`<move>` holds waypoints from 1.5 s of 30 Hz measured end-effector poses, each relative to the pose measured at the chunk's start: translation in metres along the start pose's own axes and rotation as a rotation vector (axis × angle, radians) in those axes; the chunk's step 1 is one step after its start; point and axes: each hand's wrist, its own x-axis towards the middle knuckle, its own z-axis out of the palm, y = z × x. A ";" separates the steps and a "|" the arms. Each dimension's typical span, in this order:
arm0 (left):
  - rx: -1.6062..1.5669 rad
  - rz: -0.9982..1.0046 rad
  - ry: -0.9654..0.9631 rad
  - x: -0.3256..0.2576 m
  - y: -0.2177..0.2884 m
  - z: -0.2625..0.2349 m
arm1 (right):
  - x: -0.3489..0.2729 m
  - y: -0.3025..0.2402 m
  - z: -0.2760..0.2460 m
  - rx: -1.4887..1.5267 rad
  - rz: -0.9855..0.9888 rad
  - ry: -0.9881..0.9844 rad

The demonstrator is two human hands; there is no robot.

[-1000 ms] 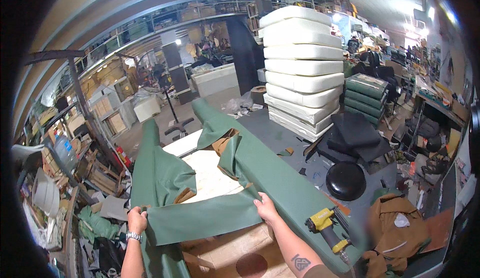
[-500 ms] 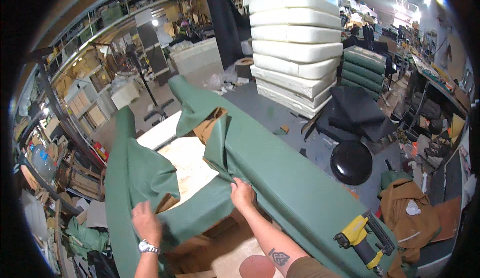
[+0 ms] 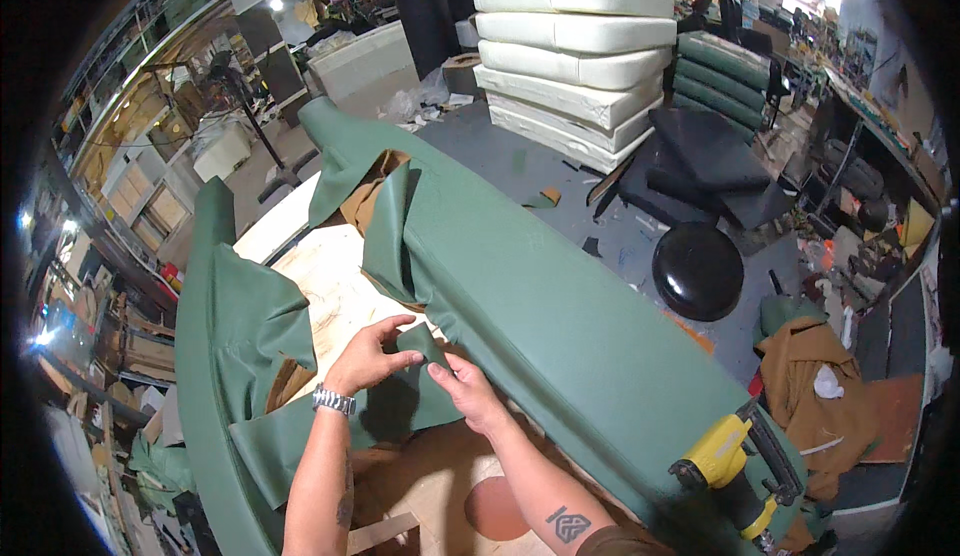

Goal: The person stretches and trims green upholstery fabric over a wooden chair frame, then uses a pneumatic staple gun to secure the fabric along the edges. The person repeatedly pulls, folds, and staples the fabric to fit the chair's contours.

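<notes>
A large furniture frame with bare pale wood (image 3: 345,266) lies before me, its two long sides wrapped in green leather-like upholstery (image 3: 540,296) with brown backing. A loose green flap (image 3: 420,344) stands folded up at the near cross-piece, beside the right long side. My right hand (image 3: 468,396) pinches the edge of this flap between thumb and fingers. Just left of it, my left hand (image 3: 372,358) has thumb and fingers apart around the flap's left edge; I cannot tell whether they touch it. A yellow-and-black staple gun (image 3: 722,456) rests on the right side of the frame.
Behind the frame rises a stack of white foam cushions (image 3: 570,46). On the floor to the right are a round black stool seat (image 3: 698,271), black sheets (image 3: 705,161) and a heap of brown-backed fabric (image 3: 815,406). Cluttered shelves line the left.
My left hand has moved right and away from the left side, to the flap beside my right hand. My right hand has come slightly lower, and the flap is now folded up. The view has shifted.
</notes>
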 end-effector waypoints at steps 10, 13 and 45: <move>-0.053 0.050 0.177 0.012 0.001 0.018 | -0.007 0.008 -0.015 0.126 0.190 0.218; 0.146 0.019 0.282 0.019 0.000 0.036 | -0.009 0.015 -0.016 0.238 -0.131 0.430; 0.881 0.210 0.427 0.015 0.014 0.103 | 0.038 0.060 -0.052 0.037 -0.081 0.501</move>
